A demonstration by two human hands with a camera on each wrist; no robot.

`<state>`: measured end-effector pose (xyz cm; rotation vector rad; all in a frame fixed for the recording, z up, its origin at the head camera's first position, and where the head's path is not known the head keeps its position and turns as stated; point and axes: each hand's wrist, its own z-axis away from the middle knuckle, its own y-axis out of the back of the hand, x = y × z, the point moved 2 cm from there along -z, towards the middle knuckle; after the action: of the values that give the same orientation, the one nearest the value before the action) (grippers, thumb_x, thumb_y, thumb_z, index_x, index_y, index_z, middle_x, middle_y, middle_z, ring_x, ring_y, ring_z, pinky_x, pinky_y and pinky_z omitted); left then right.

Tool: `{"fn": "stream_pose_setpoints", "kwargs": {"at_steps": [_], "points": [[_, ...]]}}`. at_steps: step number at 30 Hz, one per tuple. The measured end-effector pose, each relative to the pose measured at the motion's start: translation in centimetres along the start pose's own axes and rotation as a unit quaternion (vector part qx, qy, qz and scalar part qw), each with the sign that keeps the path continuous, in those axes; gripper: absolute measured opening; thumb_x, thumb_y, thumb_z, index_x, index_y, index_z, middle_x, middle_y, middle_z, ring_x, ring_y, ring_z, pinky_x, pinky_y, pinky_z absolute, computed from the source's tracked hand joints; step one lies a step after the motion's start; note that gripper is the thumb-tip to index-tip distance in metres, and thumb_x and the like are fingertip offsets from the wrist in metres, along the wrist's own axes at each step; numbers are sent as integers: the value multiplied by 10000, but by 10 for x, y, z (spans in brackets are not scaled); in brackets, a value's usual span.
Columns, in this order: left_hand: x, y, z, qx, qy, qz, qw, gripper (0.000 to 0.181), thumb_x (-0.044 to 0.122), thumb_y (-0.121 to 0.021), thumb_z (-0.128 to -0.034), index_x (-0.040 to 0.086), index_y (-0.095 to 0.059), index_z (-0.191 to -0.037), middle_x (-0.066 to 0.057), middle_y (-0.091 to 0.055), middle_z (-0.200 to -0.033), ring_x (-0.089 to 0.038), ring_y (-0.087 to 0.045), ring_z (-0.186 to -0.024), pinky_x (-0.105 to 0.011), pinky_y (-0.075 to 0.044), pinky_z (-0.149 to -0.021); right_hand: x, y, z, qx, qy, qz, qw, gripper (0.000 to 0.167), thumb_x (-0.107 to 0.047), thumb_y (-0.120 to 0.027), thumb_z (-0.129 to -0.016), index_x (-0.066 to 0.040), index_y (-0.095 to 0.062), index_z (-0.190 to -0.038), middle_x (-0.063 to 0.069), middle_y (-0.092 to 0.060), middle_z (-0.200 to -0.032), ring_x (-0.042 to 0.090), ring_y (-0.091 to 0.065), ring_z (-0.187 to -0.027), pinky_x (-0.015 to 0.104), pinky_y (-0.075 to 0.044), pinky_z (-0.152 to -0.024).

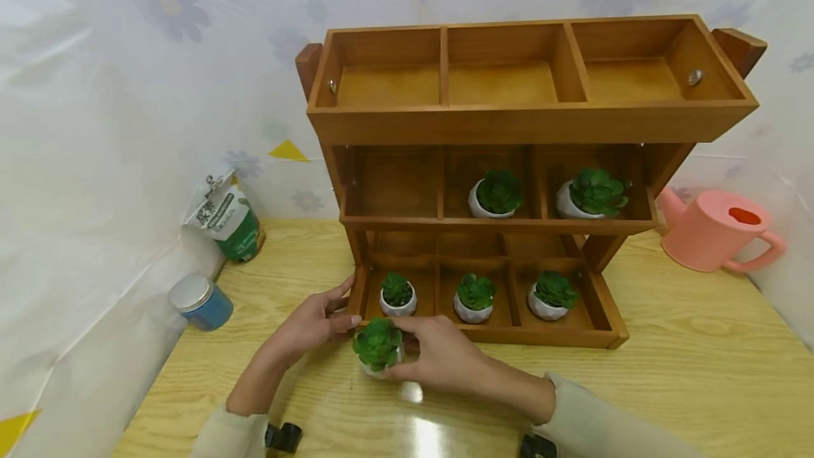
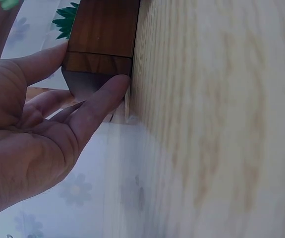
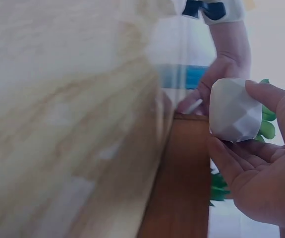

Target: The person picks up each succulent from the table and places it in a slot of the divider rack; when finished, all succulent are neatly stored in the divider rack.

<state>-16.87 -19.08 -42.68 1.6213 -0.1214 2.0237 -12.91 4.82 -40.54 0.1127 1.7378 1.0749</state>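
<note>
In the head view, my right hand (image 1: 445, 357) holds a small potted succulent (image 1: 378, 343) in front of the lower left of a three-tier wooden shelf (image 1: 528, 127). The right wrist view shows its white faceted pot (image 3: 235, 111) pinched between thumb and fingers, above the tabletop. My left hand (image 1: 313, 321) grips the left front corner of the bottom tier (image 2: 100, 62), with the thumb on one side and fingers on the other. Three potted succulents stand in that tier, one per compartment: left (image 1: 397, 290), middle (image 1: 475, 294) and right (image 1: 553, 291).
Two more succulents sit in the middle tier's centre (image 1: 499, 193) and right (image 1: 596, 193) compartments. A pink watering can (image 1: 715, 230) stands right of the shelf. On the left are a blue jar (image 1: 202, 302) and a green-and-white pouch (image 1: 227, 219). Flowered sheeting hangs behind.
</note>
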Motion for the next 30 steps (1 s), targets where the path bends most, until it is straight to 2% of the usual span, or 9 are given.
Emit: {"fn": "stream_pose_setpoints", "kwargs": {"at_steps": [7,16,23,30], "points": [[1,0,0,-28,18,19,10000,758,163,-607,-1031,242,-164,-1641,-296,-298,-1612,-394,-538,-1353,-481,-567,-991,-6,24,8,319,84,-478,9983,548,-374,-843,-830,-220,-666,-1325,-70,-741,-1194,91,-725,-1031,264,-599,-883],[1,1,1,-129,-104,-10,9999,752,162,-596,-1037,248,-157,-1642,-295,-298,-1612,-393,-554,-1338,-468,-578,-974,-16,56,11,620,166,-808,9947,589,-330,-845,-840,-244,-627,-1380,-67,-717,-1248,91,-730,-1032,277,-611,-872],[-1,1,1,-104,-36,57,9999,776,215,-628,-1023,269,-160,-1640,-306,-240,-1630,-420,-506,-1375,-479,-563,-998,-26,80,10,936,330,-552,9935,639,-319,-832,-855,-180,-588,-1430,-12,-695,-1309,136,-716,-1105,290,-604,-904],[-3,1,0,-21,11,34,10000,779,218,-639,-1016,264,-173,-1638,-313,-275,-1614,-395,-559,-1332,-482,-570,-984,-38,101,10,1137,321,-279,9926,710,-347,-850,-833,-146,-567,-1452,-9,-703,-1295,121,-725,-1076,302,-608,-896]]}}
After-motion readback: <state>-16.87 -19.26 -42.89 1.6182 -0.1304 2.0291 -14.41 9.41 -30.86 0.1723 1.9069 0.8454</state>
